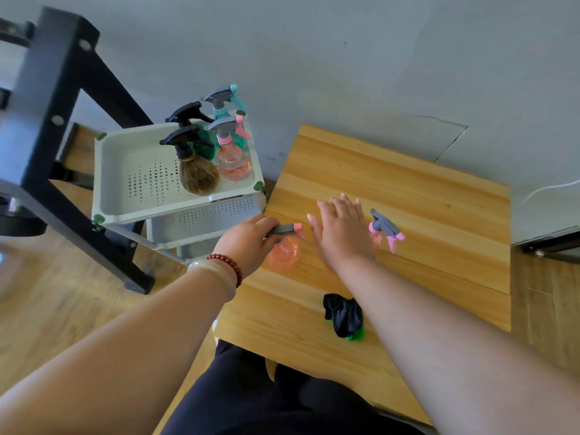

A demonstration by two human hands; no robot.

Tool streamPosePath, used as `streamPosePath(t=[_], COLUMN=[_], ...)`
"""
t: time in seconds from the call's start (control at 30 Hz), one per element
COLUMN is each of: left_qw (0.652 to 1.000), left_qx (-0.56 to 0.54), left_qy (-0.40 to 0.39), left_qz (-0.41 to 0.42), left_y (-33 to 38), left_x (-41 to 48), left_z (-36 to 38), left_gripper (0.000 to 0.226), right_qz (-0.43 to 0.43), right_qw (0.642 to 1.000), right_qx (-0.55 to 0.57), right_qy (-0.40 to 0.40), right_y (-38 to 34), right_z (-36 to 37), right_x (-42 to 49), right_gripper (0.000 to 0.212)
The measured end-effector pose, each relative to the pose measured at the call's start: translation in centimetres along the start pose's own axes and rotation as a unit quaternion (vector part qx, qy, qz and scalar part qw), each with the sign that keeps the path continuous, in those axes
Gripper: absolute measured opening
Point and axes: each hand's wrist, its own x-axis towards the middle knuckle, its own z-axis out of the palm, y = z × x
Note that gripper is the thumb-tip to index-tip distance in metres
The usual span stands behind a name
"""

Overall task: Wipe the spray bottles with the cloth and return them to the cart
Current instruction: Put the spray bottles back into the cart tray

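The fingers (266, 223) of your left hand (248, 238) are curled round the grey trigger head of a clear pink plastic spray bottle (284, 251), holding it at the left edge of the pale wooden worktop (423, 199). Just right of that bottle your right hand (342, 230) is palm down, fingers (337, 204) straight and slightly spread, gripping nothing; you cannot tell whether they touch the wood. A second pink spray bottle with a grey head (384, 227) sits just beside its little finger. Back from those fingers, by your forearm, a crumpled black cloth (343, 313) lies over something bright green (356, 335). Left of your left fingers, the pale grey tiered plastic cart (125, 183) carries a brown bottle (197, 174), a green bottle (204, 146), a third pink bottle (232, 160) and a teal bottle (222, 105) in its top tray.
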Motion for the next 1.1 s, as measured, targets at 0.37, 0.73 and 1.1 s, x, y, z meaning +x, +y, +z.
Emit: streamPosePath(t=[0.37,0.73,1.1], left_qw=[0.986,0.953,0.940], left_qx=[-0.006,-0.010,-0.036], left_qy=[0.156,0.274,0.292], left_qz=[-0.065,-0.129,-0.175], left_y=[-5.6,-12.3,-19.2], left_x=[-2.2,-1.8,1.8], left_z=[-8.0,-15.8,-18.8], left_gripper=[0.022,0.024,0.018], right_qz=[-0.073,-0.120,-0.169], right_qw=[0.997,0.993,0.983], right_qx=[0.003,-0.003,0.002], right_qy=[-0.009,0.001,0.066], right_y=[-8.8,-16.2,-22.5], right_z=[0.6,3.5,3.8], right_x=[3.3,7.3,12.8], right_gripper=[0.051,0.049,0.051])
